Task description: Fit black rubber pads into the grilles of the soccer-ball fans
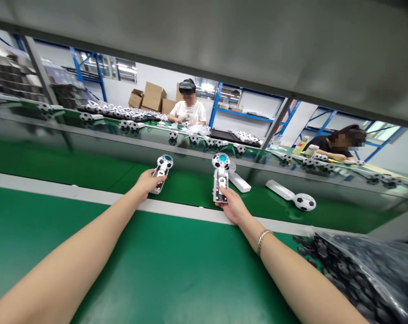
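Observation:
My left hand (146, 183) is closed on a white device with a soccer-ball head (165, 162), its inner parts showing along the handle. To the right, my right hand (233, 206) grips a second such device (220, 180), held upright with a blue disc in its head and a circuit board visible in the open handle. Just behind that one, a white handle piece (239, 182) lies on the green belt (190, 191). Farther right on the belt rests another soccer-ball device (304, 202), its handle pointing left.
A plastic bag of black parts (359, 274) lies at the lower right. Beyond the belt, a ledge carries several soccer-ball devices (173, 135). Two people sit across, one in a white shirt (192, 110), one in black. A grey panel (204, 36) hangs overhead.

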`<state>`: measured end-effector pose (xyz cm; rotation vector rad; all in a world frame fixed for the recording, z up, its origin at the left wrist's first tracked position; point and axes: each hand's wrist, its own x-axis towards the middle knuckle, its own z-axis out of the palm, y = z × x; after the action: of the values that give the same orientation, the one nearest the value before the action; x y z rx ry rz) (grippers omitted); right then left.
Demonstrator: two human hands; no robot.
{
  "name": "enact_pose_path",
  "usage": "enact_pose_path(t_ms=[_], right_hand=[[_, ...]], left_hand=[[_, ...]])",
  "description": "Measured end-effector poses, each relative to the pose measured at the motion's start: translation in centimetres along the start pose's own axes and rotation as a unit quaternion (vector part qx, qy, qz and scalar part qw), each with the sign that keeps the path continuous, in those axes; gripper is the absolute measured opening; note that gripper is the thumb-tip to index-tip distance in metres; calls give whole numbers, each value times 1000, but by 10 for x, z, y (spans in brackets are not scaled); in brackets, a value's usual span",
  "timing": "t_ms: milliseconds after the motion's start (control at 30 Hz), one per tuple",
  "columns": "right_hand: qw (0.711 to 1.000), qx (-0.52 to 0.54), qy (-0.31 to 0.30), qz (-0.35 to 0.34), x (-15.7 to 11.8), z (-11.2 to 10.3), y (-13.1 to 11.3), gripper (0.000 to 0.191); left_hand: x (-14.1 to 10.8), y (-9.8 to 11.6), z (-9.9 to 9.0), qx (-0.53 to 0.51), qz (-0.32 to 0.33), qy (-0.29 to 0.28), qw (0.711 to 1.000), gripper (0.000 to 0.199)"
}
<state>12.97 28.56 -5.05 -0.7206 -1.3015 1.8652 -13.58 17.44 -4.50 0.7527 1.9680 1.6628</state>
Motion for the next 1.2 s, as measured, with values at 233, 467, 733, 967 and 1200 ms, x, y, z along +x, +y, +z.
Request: enact_pose_path(t_ms=[233,467,733,967,1200], right_hand=[[1000,18,7,-19,-1,-4,1,33],[999,24,14,-19,0,-5,4,33],[1000,17,7,-18,2,-6,4,31],[1000,6,4,-15,1,-2,2,28],[1000,-2,5,-8,2,-2,1,27]], left_hand=[[-12,0,-4,-239,-28,-69,968,18],[-22,4,-2,-328,-4,-158,931,23],[-26,6,4,-321,-1,-153,935,36],[-29,6,7,-301,-3,-127,945,44],[-27,5,7,-295,0,-129,947,43]])
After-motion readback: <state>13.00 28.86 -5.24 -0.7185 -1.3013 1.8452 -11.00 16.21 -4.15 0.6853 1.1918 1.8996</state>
